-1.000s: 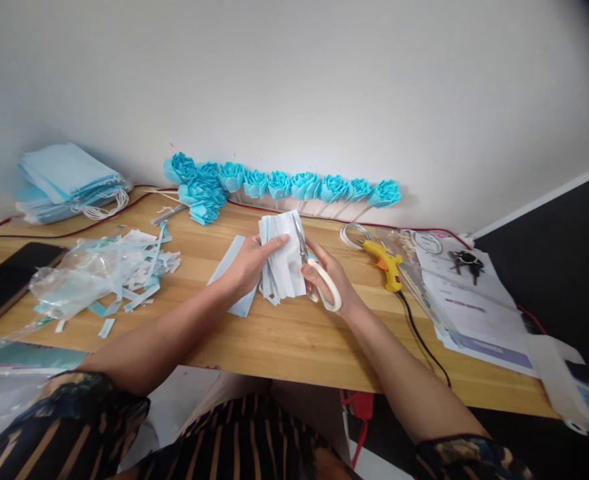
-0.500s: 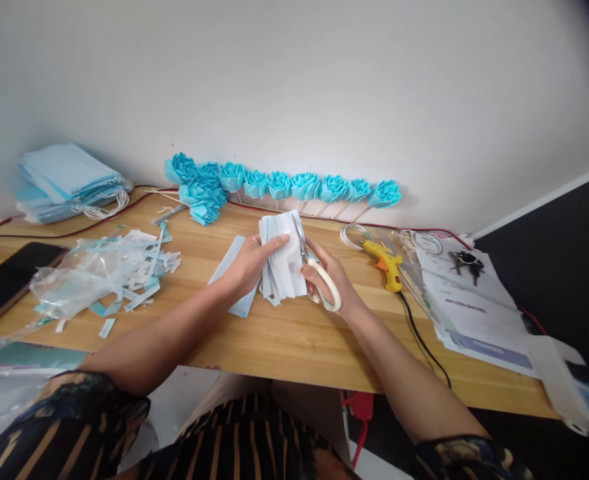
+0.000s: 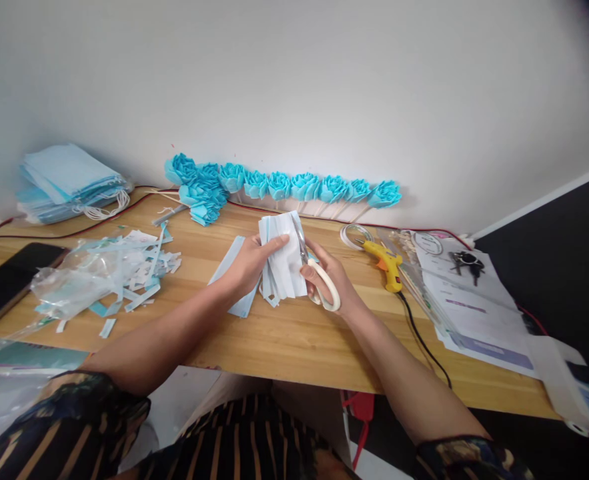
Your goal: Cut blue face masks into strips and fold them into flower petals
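My left hand (image 3: 254,261) is closed on a pleated face mask (image 3: 287,267), white side up, thumb pressed on its face. The mask may be more than one layer; I cannot tell. White-handled scissors (image 3: 330,287) are gripped in my right hand (image 3: 338,277), their metal blades lying along the mask's right edge. Whether the blades are apart there is hard to make out. Under my left wrist, a pale blue folded strip of mask material (image 3: 242,307) lies on the wooden table (image 3: 294,350).
Blue flowers on sticks (image 3: 304,187) line the wall. To the left are stacked masks (image 3: 69,173), a plastic bag with scraps (image 3: 74,283) and a phone (image 3: 17,277). At right lie a yellow glue gun (image 3: 387,267), its cord, papers (image 3: 474,307) and keys (image 3: 468,263).
Almost nothing differs. Both hands, the mask and the scissors stay in nearly the same place.
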Action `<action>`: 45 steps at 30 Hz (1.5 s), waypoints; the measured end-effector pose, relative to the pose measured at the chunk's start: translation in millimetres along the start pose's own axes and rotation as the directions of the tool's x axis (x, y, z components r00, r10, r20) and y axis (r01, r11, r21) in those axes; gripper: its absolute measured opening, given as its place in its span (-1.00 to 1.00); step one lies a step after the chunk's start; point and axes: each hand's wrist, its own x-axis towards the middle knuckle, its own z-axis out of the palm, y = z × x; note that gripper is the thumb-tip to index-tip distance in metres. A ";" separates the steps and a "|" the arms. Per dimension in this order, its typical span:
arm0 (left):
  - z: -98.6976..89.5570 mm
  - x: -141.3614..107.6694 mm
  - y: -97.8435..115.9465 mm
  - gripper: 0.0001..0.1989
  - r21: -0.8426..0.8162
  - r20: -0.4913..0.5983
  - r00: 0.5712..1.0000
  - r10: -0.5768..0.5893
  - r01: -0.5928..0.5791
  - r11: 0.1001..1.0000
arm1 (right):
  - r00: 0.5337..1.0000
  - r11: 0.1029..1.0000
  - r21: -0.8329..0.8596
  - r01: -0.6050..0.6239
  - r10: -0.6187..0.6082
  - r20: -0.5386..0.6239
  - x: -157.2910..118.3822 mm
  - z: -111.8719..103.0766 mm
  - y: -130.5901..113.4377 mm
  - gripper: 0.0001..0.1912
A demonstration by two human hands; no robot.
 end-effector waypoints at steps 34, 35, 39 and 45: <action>3.9 -1.9 12.2 -0.64 -0.006 -0.074 0.996 0.054 -0.055 0.998 | 0.995 0.989 -0.138 0.050 -0.038 0.087 -0.7 -4.2 5.7 0.04; 4.3 -2.3 11.2 -0.63 -0.001 -0.061 0.997 0.049 -0.049 0.999 | 0.995 0.989 -0.140 0.053 -0.040 0.092 -0.5 -4.6 6.9 0.03; 6.6 -3.9 7.6 -0.61 0.011 -0.044 0.998 0.048 -0.048 0.999 | 0.995 0.987 -0.154 0.055 -0.042 0.085 -0.1 -4.9 7.8 0.02; 12.6 -7.6 6.7 -0.59 0.044 -0.057 0.997 0.046 -0.044 0.998 | 0.997 0.985 -0.164 0.047 -0.036 0.065 -1.3 -2.8 2.1 0.04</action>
